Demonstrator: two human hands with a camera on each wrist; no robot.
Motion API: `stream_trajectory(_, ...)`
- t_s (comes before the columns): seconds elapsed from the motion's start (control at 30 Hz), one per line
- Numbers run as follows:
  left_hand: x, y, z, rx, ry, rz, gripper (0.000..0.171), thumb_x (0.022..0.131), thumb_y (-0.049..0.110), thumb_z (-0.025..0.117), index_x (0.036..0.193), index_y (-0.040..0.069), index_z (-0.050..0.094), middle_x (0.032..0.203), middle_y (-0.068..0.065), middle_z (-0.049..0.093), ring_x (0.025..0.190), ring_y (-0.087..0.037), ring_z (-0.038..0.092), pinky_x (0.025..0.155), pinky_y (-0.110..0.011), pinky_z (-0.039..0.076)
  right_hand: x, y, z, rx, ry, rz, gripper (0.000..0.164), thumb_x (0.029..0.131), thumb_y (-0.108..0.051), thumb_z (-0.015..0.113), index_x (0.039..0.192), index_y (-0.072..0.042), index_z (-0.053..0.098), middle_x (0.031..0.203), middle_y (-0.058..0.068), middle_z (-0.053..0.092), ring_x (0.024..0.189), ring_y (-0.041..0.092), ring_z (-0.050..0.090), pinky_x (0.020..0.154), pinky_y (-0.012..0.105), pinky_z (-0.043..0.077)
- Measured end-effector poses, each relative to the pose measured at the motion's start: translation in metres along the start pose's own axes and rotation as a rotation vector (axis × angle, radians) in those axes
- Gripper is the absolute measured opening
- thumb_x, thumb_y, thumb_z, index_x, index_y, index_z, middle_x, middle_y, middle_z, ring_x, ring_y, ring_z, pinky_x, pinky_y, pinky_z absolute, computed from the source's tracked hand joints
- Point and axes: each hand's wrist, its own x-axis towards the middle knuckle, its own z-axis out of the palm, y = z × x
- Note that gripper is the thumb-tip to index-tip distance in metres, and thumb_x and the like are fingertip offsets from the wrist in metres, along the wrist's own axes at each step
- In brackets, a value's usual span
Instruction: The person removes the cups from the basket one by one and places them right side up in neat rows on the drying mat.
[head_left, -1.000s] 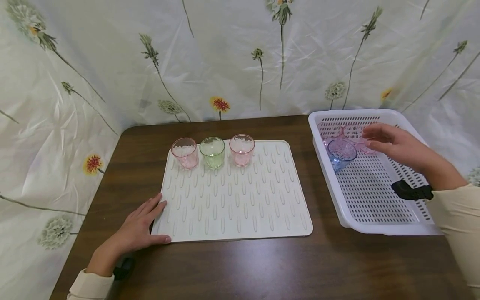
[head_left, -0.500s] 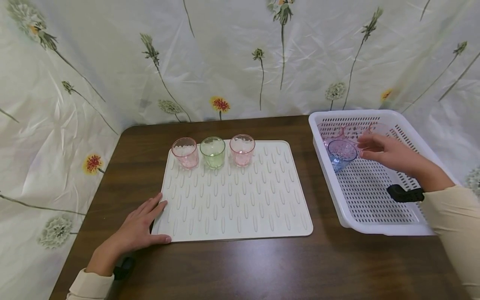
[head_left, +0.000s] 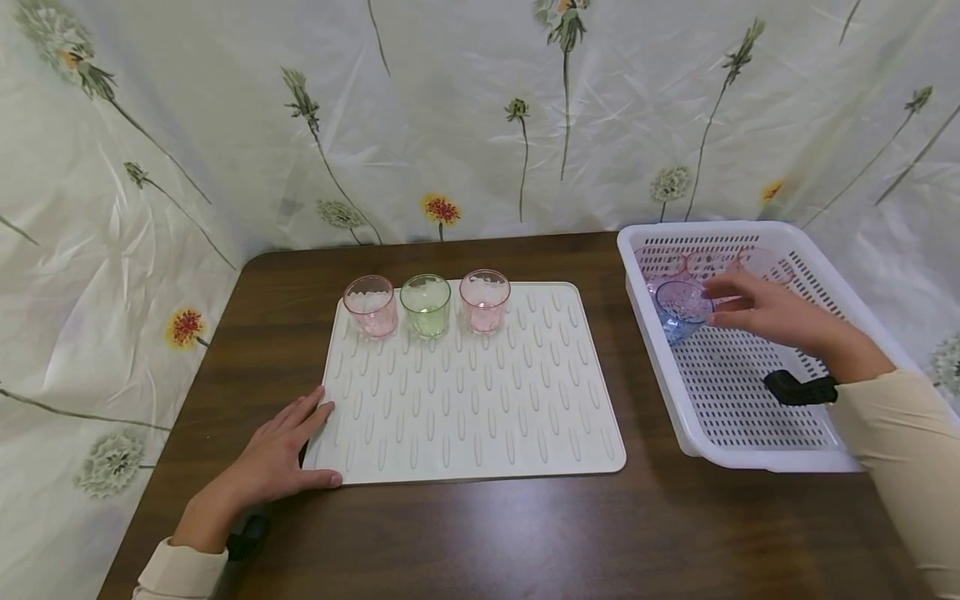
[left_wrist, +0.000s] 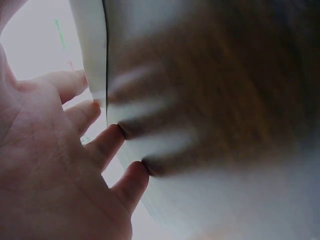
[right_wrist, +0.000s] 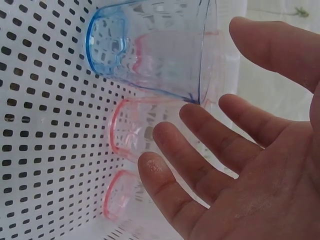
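My left hand point(head_left: 273, 462) lies spread at the left edge of a white ridged drying mat point(head_left: 465, 417); its fingertips and thumb touch the mat's border. Over a white slotted basket point(head_left: 738, 460), my right hand point(head_left: 776, 312) reaches in with fingers extended, holding nothing. Its fingertips are at the rim of a blue glass point(head_left: 681, 312); whether they touch it I cannot tell. In the right wrist view the blue glass point(right_wrist: 150, 47) stands beside pink glasses point(right_wrist: 125, 195), partly hidden by the fingers. A pink glass point(head_left: 371, 310), a green glass point(head_left: 426, 310) and another pink glass point(head_left: 483, 304) stand on the mat.
A dark wooden table point(head_left: 480, 542) carries the mat and basket, with bare wood between them. A flower-printed curtain point(head_left: 450, 108) hangs behind the table and at both sides. The basket's raised walls surround its glasses.
My right hand has moved left and slightly down inside the basket, from over the pink glasses to the blue glass's rim. The left hand and the glasses have stayed put.
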Motion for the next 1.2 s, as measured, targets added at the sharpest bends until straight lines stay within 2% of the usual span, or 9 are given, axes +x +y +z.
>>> stream_trajectory(0.3, 0.0, 0.0, 0.001, -0.003, -0.006, -0.007, 0.104, 0.074, 0.06, 0.077, 0.153, 0.008, 0.036, 0.165, -0.018, 0.019, 0.147, -0.048, 0.023, 0.11, -0.073, 0.026, 0.009, -0.002, 0.006, -0.036, 0.013, -0.03, 0.075, 0.09, -0.027, 0.071, 0.15, 0.0, 0.033, 0.149, 0.029, 0.04, 0.13, 0.054, 0.046, 0.098, 0.068, 0.045)
stream_trajectory(0.73, 0.001, 0.0, -0.001, -0.003, -0.008, -0.001, 0.103, 0.075, 0.06, 0.077, 0.153, 0.007, 0.036, 0.165, -0.019, 0.02, 0.146, -0.049, 0.024, 0.108, -0.073, 0.027, 0.021, 0.001, 0.016, -0.007, -0.024, -0.032, 0.098, 0.084, -0.028, 0.078, 0.158, -0.008, 0.018, 0.152, 0.03, 0.035, 0.135, 0.053, 0.039, 0.103, 0.073, 0.036)
stream_trajectory(1.03, 0.002, -0.001, 0.0, 0.007, -0.01, -0.004, 0.103, 0.074, 0.061, 0.077, 0.153, 0.007, 0.036, 0.165, -0.019, 0.02, 0.147, -0.049, 0.024, 0.108, -0.073, 0.027, 0.027, 0.01, 0.02, 0.023, -0.056, 0.011, 0.108, 0.081, -0.035, 0.08, 0.16, -0.012, 0.009, 0.157, 0.033, 0.019, 0.137, 0.056, 0.028, 0.106, 0.077, 0.025)
stream_trajectory(1.2, 0.001, 0.0, -0.001, 0.005, -0.007, -0.004, 0.103, 0.074, 0.06, 0.078, 0.153, 0.007, 0.037, 0.165, -0.019, 0.02, 0.147, -0.049, 0.025, 0.108, -0.073, 0.027, 0.026, 0.008, 0.021, 0.03, -0.06, 0.028, 0.111, 0.08, -0.039, 0.08, 0.159, -0.01, 0.007, 0.158, 0.033, 0.017, 0.139, 0.057, 0.026, 0.107, 0.077, 0.024)
